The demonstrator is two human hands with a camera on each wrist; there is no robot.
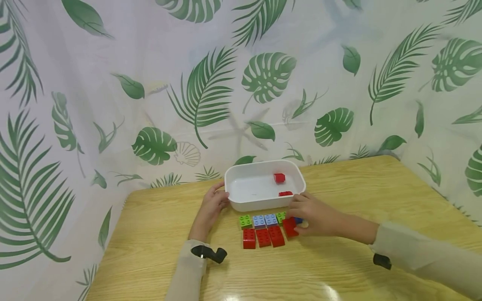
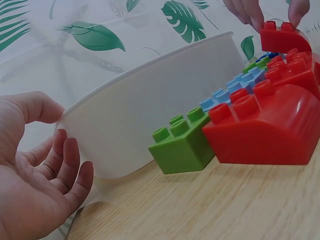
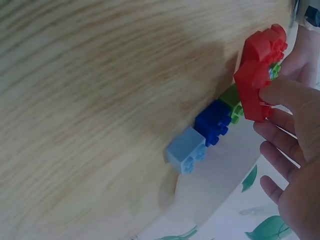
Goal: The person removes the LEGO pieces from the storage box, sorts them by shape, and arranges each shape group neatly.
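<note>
My right hand (image 1: 312, 215) pinches a red curved-top toy brick (image 3: 248, 90) between thumb and fingers, at the right end of a row of red bricks (image 1: 263, 237). The held brick is tilted and appears raised above its neighbours in the left wrist view. Behind the red row stand a green brick (image 2: 181, 145), light blue bricks (image 1: 265, 220), another green brick (image 1: 280, 217) and a dark blue brick (image 3: 212, 122). My left hand (image 1: 211, 207) holds the left end of a white plastic bin (image 1: 244, 206), with thumb at the rim and fingers curled against its wall.
Two red bricks (image 1: 279, 178) lie inside the bin at its right. Past the dark blue brick is a light blue one (image 3: 186, 149), hidden by my right hand in the head view. The wooden table (image 1: 158, 251) meets a leaf-patterned cloth (image 1: 211, 138) at the back.
</note>
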